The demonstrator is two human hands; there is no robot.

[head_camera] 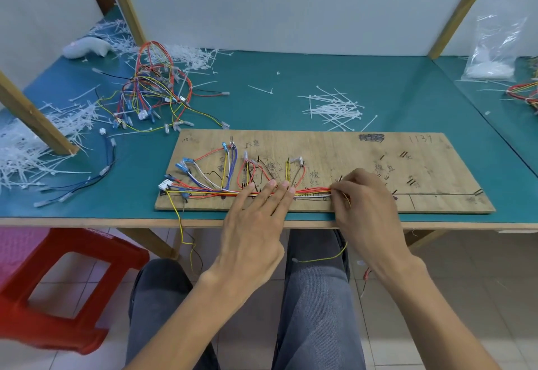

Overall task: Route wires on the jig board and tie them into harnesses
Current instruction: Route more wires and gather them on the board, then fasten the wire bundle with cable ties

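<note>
Our wire bundle (311,192) runs along the near edge of the jig board (407,165), which lies on the desk (291,84). Our left hand (256,224) presses it flat with straight fingers. Our right hand (366,203) pinches the strands at the bundle's right end. Cable ties (334,109) lie behind the board.

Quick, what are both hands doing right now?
Left hand: open, straight fingers pressing the wires onto the board.
Right hand: closed, pinching the wires.
</note>
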